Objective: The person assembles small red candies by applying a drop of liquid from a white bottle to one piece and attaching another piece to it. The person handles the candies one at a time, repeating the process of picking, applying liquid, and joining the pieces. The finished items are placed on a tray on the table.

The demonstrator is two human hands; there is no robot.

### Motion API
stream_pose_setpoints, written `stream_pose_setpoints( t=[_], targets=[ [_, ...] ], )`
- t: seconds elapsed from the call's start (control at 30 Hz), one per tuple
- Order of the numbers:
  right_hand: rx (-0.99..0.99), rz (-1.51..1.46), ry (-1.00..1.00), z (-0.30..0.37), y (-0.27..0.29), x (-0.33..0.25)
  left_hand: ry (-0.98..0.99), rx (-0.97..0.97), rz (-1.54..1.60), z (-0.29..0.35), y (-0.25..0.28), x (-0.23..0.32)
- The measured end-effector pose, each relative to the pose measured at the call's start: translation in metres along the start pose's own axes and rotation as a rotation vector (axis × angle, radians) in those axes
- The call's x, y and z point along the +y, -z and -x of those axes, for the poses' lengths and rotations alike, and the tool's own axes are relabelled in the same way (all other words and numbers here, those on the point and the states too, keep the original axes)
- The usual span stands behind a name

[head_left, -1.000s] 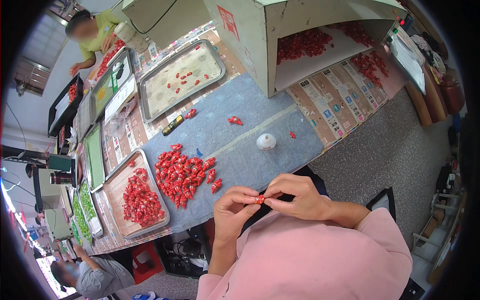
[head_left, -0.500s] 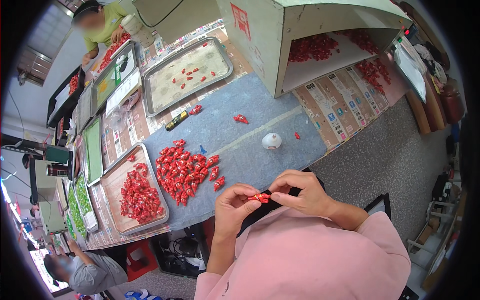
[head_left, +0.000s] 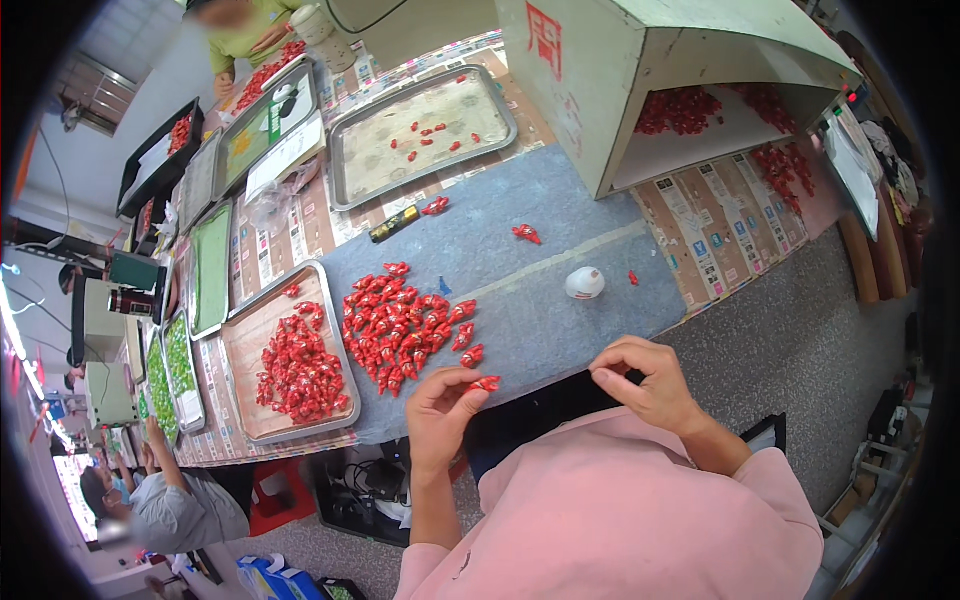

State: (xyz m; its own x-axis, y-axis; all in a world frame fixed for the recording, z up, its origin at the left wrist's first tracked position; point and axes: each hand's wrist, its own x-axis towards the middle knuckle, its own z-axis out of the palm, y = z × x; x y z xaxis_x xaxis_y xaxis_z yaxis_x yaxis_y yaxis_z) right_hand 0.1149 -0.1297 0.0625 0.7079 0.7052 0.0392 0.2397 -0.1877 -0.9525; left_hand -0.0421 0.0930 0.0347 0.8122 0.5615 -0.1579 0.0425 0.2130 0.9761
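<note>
My left hand (head_left: 442, 412), near the table's front edge, pinches a small red figurine (head_left: 486, 384) between thumb and fingertips. Apart from it to the right, my right hand (head_left: 648, 382) is curled in front of my body, thumb and index tips close together. Whatever it may hold is too small to make out. Just beyond my left hand lies a heap of similar red figurines (head_left: 395, 335) on the blue cloth (head_left: 530, 290). A white squeeze bottle (head_left: 585, 283) with a pointed tip stands beyond my right hand.
A metal tray (head_left: 345, 402) of red pieces sits left of the heap. Farther back lies another tray (head_left: 420, 170) with a few red bits. A black-and-gold tube (head_left: 395, 223) rests on the cloth. An open-fronted box (head_left: 570, 110) stands back right. Two other people sit at the far side and left.
My hands have parted. The left one has moved slightly left and up with the red figurine, while the right one has let go of it and shifted right. The view has tilted a little.
</note>
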Motion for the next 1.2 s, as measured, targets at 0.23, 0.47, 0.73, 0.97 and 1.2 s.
stream_pose_setpoints(
  t=[0.23,0.47,0.73,0.97,1.2],
  targets=[
    [0.001,-0.003,-0.063,0.001,0.005,0.002,-0.179,0.097,-0.734,-0.005,0.032,0.004],
    [0.045,-0.007,-0.058,0.003,0.008,0.006,-0.246,0.158,-0.839,-0.003,0.03,0.022],
    [0.323,0.151,-0.032,-0.009,0.033,0.029,-0.391,0.184,-0.806,-0.019,0.021,0.043],
    [0.512,0.29,0.044,-0.026,0.05,0.045,-0.423,-0.043,-0.742,-0.068,-0.034,0.044],
    [0.474,0.344,0.121,-0.021,0.044,0.05,-0.534,-0.093,-0.962,-0.134,-0.085,0.031]
  ],
)
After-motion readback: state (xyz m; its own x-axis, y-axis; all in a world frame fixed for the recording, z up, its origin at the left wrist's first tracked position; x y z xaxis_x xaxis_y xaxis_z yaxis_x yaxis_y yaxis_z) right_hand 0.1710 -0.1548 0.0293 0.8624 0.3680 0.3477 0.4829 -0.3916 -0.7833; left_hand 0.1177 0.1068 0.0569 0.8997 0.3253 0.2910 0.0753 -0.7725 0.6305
